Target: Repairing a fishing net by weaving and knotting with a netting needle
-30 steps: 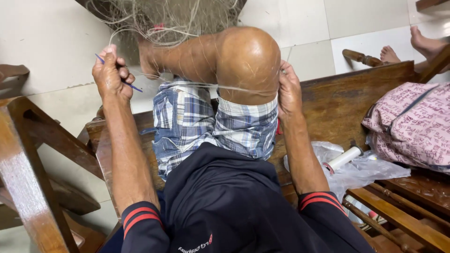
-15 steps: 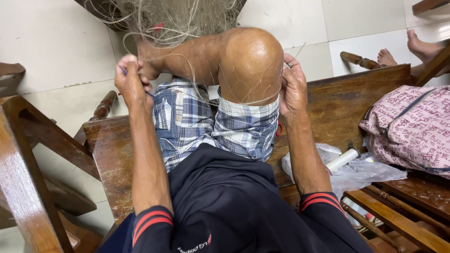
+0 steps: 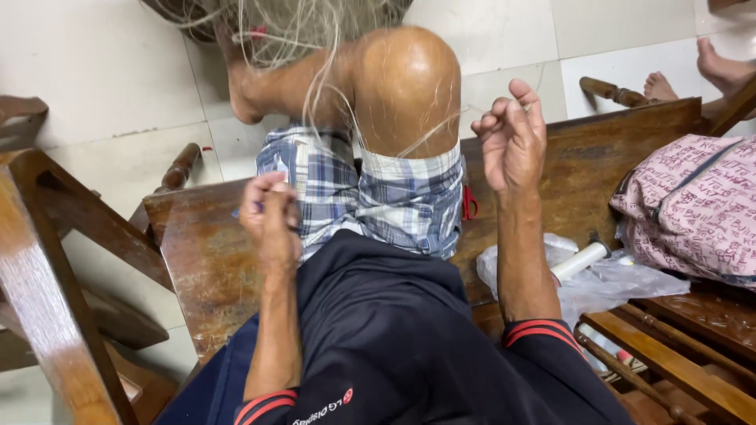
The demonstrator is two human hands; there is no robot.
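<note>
I sit on a dark wooden bench (image 3: 197, 252) with one knee (image 3: 405, 83) raised. A pale fishing net (image 3: 303, 27) hangs over the foot and shin. My left hand (image 3: 272, 220) is closed by my thigh, pinching a thin blue netting needle. My right hand (image 3: 512, 138) is lifted beside the knee, fingers curled on a fine thread (image 3: 429, 134) that runs across the knee toward the net.
A pink patterned bag (image 3: 693, 208) lies on the bench at right. A clear plastic bag with a white spool (image 3: 579, 260) sits beside my right forearm. Small red scissors (image 3: 469, 206) lie by my shorts. Another person's bare feet (image 3: 709, 71) rest on the tiled floor.
My left hand came down from beside the foot to my thigh. My right hand lifted off the knee and drew the thread out to the right. The camera view moved closer.
</note>
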